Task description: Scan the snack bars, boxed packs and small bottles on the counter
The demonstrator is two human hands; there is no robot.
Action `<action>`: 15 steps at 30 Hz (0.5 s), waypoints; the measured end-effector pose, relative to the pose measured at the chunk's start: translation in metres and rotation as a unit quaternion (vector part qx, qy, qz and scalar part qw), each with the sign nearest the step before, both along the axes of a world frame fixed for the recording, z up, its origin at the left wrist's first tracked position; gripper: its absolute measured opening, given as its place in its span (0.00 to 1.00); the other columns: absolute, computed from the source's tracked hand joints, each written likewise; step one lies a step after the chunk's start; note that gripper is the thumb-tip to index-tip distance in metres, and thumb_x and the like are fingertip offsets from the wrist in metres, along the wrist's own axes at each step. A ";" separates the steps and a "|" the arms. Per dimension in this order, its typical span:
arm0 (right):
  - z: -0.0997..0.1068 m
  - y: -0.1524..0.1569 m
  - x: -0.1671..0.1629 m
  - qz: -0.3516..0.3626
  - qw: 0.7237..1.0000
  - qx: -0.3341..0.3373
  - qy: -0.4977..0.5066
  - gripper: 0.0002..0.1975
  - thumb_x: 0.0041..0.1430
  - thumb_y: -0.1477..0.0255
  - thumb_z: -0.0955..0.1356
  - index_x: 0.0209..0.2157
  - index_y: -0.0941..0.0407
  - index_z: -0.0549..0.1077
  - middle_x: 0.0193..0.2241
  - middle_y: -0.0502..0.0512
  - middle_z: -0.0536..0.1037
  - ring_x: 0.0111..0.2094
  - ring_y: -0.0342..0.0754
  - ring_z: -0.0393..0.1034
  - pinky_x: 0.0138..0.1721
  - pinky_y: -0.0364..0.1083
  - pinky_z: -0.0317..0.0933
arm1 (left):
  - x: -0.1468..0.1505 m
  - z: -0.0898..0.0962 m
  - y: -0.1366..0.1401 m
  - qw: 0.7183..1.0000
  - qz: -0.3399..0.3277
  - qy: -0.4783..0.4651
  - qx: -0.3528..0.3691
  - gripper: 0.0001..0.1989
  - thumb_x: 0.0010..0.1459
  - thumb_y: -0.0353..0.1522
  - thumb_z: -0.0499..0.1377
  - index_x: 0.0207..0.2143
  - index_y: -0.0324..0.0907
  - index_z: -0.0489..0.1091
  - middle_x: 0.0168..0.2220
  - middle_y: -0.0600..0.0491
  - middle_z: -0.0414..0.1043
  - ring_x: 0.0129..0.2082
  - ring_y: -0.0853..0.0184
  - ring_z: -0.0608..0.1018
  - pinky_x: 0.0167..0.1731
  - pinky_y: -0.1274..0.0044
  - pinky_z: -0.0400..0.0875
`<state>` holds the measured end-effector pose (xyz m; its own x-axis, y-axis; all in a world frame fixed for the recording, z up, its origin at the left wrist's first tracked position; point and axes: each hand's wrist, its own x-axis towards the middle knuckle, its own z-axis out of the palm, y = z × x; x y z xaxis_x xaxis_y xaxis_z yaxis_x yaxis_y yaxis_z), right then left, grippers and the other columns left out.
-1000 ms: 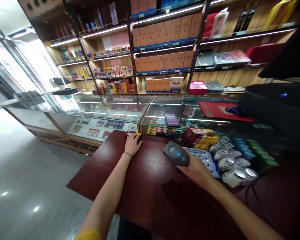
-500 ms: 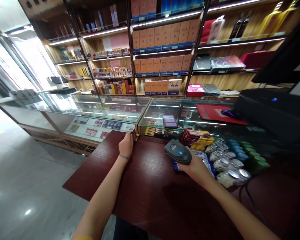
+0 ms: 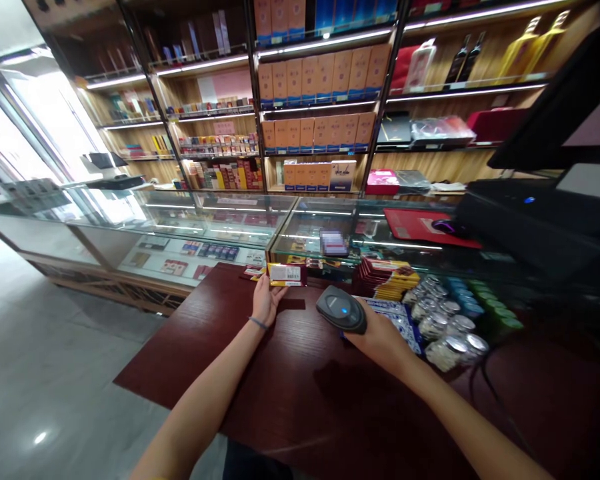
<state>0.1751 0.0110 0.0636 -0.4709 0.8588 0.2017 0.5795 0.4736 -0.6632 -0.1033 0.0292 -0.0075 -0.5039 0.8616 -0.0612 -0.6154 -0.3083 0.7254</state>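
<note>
- Flat packet (image 3: 287, 274), raised over the desk (image 3: 280, 387): probably light, fairly stiff, snappable, perhaps slick.
- Left grip (image 3: 266, 302) pinches its lower-left edge, a sensible hold.
- Right grip (image 3: 383, 339) wraps around the scanner (image 3: 341, 309).

Wrapped bar (image 3: 287, 274) left of barcode scanner (image 3: 341, 308), both above desk (image 3: 280, 380); jars (image 3: 447, 327) right of packet stack (image 3: 387, 277); glass counter (image 3: 215, 223) behind; shelving (image 3: 420, 162) beyond.

Maroon and yellow packet (image 3: 295, 274); dark grey scanner (image 3: 341, 309); red-brown tabletop (image 3: 280, 383).
</note>
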 end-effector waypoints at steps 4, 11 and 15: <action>-0.003 0.002 0.001 0.006 1.000 0.010 -0.027 0.25 0.48 0.69 0.69 0.51 0.50 0.69 0.35 0.54 0.81 0.39 0.57 0.76 0.36 0.47 0.63 | -0.002 -0.001 0.000 1.000 0.003 -0.007 0.015 0.06 0.65 0.35 0.56 0.43 0.43 0.65 0.48 0.48 0.75 0.46 0.61 0.80 0.52 0.59 0.72; 0.007 0.000 0.003 -0.003 1.000 -0.006 -0.001 0.22 0.47 0.70 0.70 0.47 0.48 0.68 0.32 0.50 0.80 0.37 0.55 0.76 0.34 0.45 0.62 | -0.006 -0.004 0.003 0.999 -0.007 0.041 0.001 0.11 0.61 0.35 0.60 0.45 0.42 0.66 0.44 0.50 0.76 0.39 0.67 0.80 0.49 0.63 0.74; 0.020 0.001 0.009 -0.009 0.999 -0.009 0.029 0.17 0.48 0.69 0.70 0.42 0.48 0.67 0.31 0.48 0.80 0.36 0.53 0.76 0.34 0.44 0.62 | -0.007 -0.003 0.003 0.996 -0.008 0.089 0.004 0.20 0.52 0.31 0.66 0.47 0.45 0.67 0.43 0.53 0.76 0.40 0.70 0.79 0.48 0.69 0.74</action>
